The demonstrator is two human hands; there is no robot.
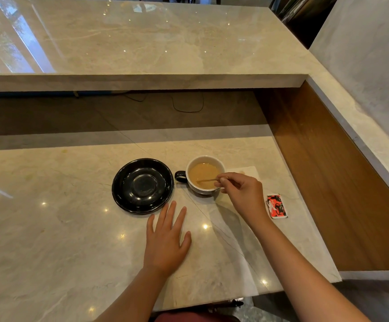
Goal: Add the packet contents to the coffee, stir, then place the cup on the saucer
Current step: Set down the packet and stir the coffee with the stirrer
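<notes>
Head view. Pale marble counter (49, 228) fills the lower half of the frame; a raised marble ledge (142, 43) runs across the top.

Cup (205, 175): centre of frame, slightly right. White inside, dark outside, dark handle pointing left. Holds light brown milky coffee (202, 176). Stands on the counter, not on the saucer; its right side sits at the edge of a white napkin (247, 171).

Saucer (142, 185): black, glossy, empty, just left of the cup, apart from it by a narrow gap.

Right hand (242, 194): reaches in from lower right, at the cup's right rim. Thumb and forefinger pinched on the end of a thin stir stick (206, 180); the stick slants left and down into the coffee.

Left hand (165, 242): lower centre, lying palm down on the counter, fingers spread and extended, holding nothing. Fingertips are near the saucer's lower right rim, not touching.

Packet (276, 206): red, black and white, lying flat on the counter right of the right hand, well apart from the cup. Cannot tell whether it is torn open.

Dark cable (186, 110) lies in the shadowed recess under the ledge.
</notes>
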